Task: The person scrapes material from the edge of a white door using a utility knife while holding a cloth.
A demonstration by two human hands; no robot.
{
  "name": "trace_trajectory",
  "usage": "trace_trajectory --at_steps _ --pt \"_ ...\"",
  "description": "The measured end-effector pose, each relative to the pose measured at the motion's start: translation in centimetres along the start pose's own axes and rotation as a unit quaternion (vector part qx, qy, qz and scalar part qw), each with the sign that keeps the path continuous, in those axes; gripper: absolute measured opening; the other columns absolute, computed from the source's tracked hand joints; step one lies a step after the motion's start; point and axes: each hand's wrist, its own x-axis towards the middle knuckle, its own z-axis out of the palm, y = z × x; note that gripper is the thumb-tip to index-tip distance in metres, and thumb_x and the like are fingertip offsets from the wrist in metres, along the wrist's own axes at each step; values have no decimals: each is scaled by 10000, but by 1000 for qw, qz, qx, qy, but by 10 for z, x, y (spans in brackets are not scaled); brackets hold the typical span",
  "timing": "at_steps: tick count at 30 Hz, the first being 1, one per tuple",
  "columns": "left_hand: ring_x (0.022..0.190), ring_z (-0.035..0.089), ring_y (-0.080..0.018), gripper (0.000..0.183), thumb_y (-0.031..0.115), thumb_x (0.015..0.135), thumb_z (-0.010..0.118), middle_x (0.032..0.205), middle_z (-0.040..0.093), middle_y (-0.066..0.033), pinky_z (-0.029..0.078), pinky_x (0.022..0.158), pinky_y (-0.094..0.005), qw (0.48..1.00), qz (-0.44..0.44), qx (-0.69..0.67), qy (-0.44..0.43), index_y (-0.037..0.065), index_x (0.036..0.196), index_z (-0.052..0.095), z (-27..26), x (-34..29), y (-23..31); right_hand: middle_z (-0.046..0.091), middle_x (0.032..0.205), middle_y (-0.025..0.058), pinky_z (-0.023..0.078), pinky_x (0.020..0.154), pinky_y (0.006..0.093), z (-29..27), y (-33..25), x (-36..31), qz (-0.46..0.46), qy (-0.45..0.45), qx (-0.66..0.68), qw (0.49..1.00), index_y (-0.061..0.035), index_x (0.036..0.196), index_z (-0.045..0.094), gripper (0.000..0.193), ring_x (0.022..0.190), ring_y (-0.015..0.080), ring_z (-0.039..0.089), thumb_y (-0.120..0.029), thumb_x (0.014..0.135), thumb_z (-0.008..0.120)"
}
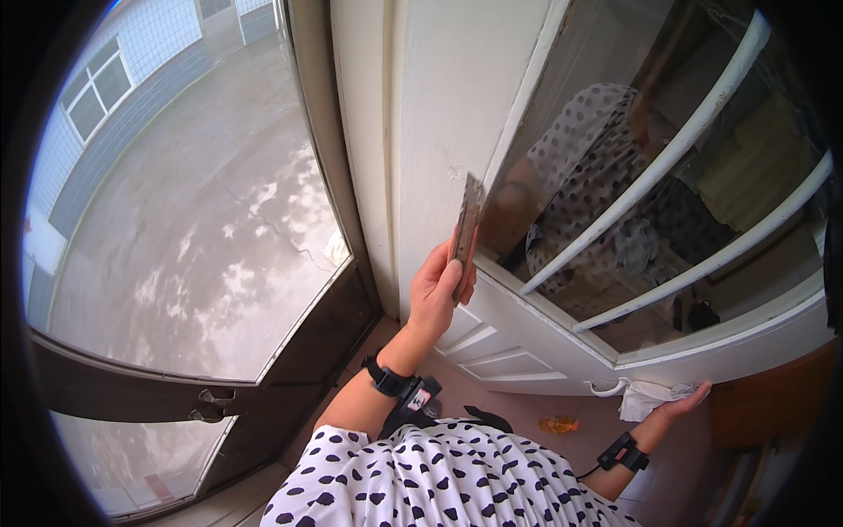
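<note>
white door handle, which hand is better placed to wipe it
Probably the right hand: it touches a crumpled white cloth beside the handle, while the left hand grips a flat pointed tool farther off.

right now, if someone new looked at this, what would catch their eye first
Probably the narrow, flat, grey metal-looking tool held up in the left hand, mid-view. Next, the large glass pane at upper right, crossed by white bars and reflecting the white, black-spotted top worn below. Then the crumpled white cloth at the right hand, lower right, beside the curved white door handle.
</note>
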Motion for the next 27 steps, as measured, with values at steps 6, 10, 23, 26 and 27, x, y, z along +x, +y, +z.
trace_trajectory --at_steps 6,10,23,26,27 --pt "509 397 -91 448 264 963 456 721 501 -55 333 455 -206 999 34 -5 1 -1 1322 416 0 3 9 348 1404 133 263 1067 367 3 -7 -6 7 8 -12 1000 6 1374 339 654 1269 267 358 -458 924 437" --pt "503 389 -91 448 265 962 456 712 495 -54 335 453 -213 999 -16 11 46 -2 1320 414 -13 -27 -2 341 1410 134 258 1070 371 -1 -7 -8 31 -17 14 999 2 1378 335 665 1270 270 356 -464 918 446" --pt "549 408 -94 464 274 953 472 784 502 -41 329 452 -213 1000 -16 -4 24 -9 1316 416 -13 -24 -4 337 1414 133 256 1073 375 -7 -4 -6 20 -8 -6 1000 4 1381 329 684 1282 269 344 -484 915 441" --pt "549 400 -93 489 288 954 477 803 502 -34 319 445 -212 999 21 -25 11 -20 1325 403 -1 -3 4 334 1415 134 255 1075 374 0 -5 -9 29 -6 0 1000 2 1382 329 683 1282 270 345 -485 916 437" --pt "549 398 -92 491 292 955 475 805 503 -34 319 445 -212 999 42 -24 4 -21 1327 402 3 6 7 333 1416 134 255 1075 374 2 -8 -9 27 0 2 1000 1 1382 329 684 1282 270 345 -486 915 437"
